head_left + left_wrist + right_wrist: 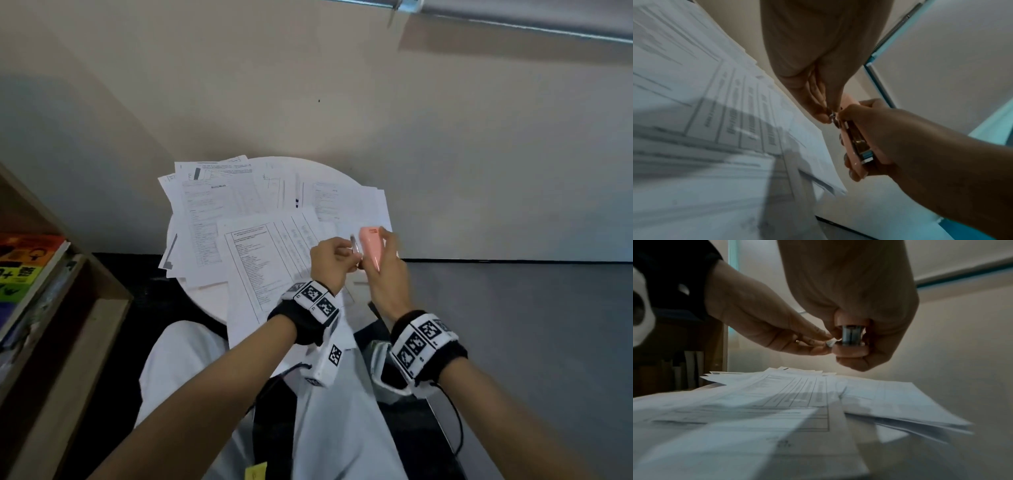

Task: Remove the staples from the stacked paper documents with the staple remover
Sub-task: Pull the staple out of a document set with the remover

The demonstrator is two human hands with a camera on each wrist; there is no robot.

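Observation:
Printed paper documents point(267, 253) lie fanned over a round white table point(209, 301). Above them, my right hand point(383, 253) grips a pink staple remover point(371, 246) upright, fingers wrapped round its body. Its metal end point(852, 334) faces the right wrist camera. My left hand point(346, 253) pinches a small pale bit point(831, 342) at the remover's metal tip point(835, 120). Whether the bit is a staple or a paper scrap is too small to tell. Both hands hover clear of the papers point(777, 402).
A pen point(297, 198) lies on the far sheets. A wooden shelf with colourful books point(30, 267) stands at the left. The wall is close behind the table, and grey floor point(513, 308) lies to the right. Some sheets overhang the table's edges.

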